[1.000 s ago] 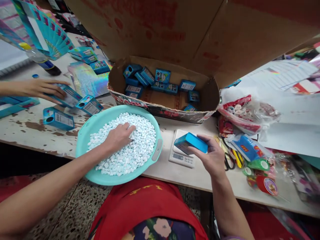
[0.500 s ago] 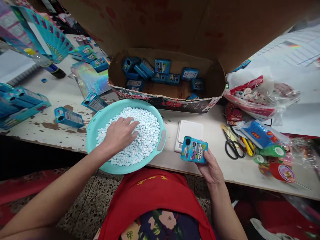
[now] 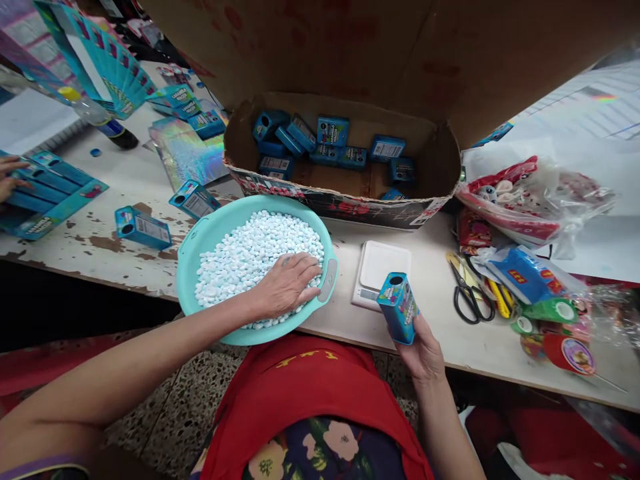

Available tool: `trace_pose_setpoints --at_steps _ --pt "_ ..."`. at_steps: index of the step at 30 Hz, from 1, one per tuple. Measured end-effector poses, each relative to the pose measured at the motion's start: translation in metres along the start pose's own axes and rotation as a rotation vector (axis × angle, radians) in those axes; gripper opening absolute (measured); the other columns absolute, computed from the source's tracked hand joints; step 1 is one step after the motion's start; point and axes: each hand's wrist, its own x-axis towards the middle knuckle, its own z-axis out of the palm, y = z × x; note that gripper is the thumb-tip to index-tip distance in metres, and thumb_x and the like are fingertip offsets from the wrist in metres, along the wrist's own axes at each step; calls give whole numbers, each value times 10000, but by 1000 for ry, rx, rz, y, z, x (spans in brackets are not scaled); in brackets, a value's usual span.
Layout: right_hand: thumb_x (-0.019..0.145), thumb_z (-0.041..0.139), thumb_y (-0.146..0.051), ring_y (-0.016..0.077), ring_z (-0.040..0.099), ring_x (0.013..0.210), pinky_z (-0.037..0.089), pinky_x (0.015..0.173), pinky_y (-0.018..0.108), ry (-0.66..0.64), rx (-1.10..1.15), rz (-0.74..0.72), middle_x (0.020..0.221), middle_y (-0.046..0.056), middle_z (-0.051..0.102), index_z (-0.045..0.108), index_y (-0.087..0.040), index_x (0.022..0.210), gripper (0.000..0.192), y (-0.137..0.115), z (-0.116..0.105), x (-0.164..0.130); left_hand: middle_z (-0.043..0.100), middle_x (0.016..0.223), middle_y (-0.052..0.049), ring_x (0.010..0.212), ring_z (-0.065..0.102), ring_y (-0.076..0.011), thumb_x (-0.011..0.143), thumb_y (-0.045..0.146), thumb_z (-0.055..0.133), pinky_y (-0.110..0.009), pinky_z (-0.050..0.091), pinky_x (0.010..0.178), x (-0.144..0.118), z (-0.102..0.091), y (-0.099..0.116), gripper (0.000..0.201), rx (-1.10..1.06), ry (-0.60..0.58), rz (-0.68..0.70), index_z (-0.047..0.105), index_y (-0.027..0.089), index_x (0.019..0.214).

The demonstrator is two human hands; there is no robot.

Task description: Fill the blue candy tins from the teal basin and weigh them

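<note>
My left hand lies palm down on small pale-blue and white candies, its fingers stretched toward the right side of the turquoise bowl. Nothing shows in its grasp, though its palm is hidden. In my right hand is a small blue candy box, held tilted so that its top with a round black spot faces up. That box is just in front of the white kitchen scale, whose platform bears nothing.
Behind the bowl, a cardboard box holds several blue candy boxes. Two more lie left of the bowl. Another person's hand touches a display tray at far left. Scissors, a yellow cutter and bagged goods lie to the right.
My left hand has slid right across the candies, with its fingers flatter. My right hand has turned the candy box more upright. Another person's hand has appeared at the left edge.
</note>
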Motion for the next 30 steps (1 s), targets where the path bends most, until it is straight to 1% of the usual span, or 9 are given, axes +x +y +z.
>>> trace_pose_setpoints --at_steps 4,9,14,16,18,21,24,27,30 --pt "714 791 -429 196 719 874 593 725 333 31 25 74 1089 17 745 701 -299 1057 378 1 -24 -4 574 1323 -64 1271 441 -287 976 349 384 -435 340 990 -6 1 -8 317 130 -23 38 565 253 1219" --pt "713 794 -410 218 723 885 599 729 360 31 39 80 1105 33 742 709 -276 1035 359 6 -32 -11 569 1335 -63 1236 459 -318 946 332 435 -465 364 949 -9 -3 -20 288 238 -74 -37 619 291 1164" --pt "660 824 -418 216 720 906 594 810 366 39 66 83 1091 34 746 735 -259 959 350 4 -21 -15 556 1365 -94 1227 465 -351 929 274 438 -514 371 948 -7 -15 -39 334 246 -114 -212 625 274 1206" --pt "638 838 -412 213 719 916 585 854 367 11 77 104 1072 30 752 743 -257 925 339 1 -12 -17 546 1383 -91 1235 466 -353 928 318 461 -519 378 960 -10 -21 -45 342 206 -110 -256 618 277 1229" --pt "625 849 -392 205 721 905 581 867 356 -39 85 145 1053 24 757 745 -253 885 312 1 0 -21 540 1392 -89 1242 467 -353 917 401 504 -518 392 969 -14 -27 -48 366 149 -58 -310 610 281 1246" --pt "638 845 -367 188 723 876 574 861 321 -137 92 232 1029 30 761 742 -224 860 284 8 22 -27 558 1360 -100 1239 482 -341 900 437 548 -519 408 985 -22 -37 -42 392 40 124 -354 597 268 1250" --pt "712 794 -383 172 720 895 561 869 299 -258 94 325 1044 40 757 734 -204 977 325 22 46 -33 568 1337 -104 1270 481 -292 909 382 564 -490 380 1063 -24 -50 -20 429 -194 241 -219 514 264 1319" --pt "746 770 -396 149 712 912 550 876 265 -381 100 384 1064 40 750 711 -191 1062 381 36 64 -35 518 1396 -105 1307 460 -249 891 354 612 -417 377 1099 -19 -62 13 548 -535 85 27 417 274 1396" --pt "759 749 -447 140 708 753 570 701 239 -434 75 463 934 38 761 698 -175 1045 398 42 70 -34 584 1289 -84 1200 542 -198 912 313 587 -323 440 1026 -11 -64 37 380 -826 -95 196 513 267 1282"
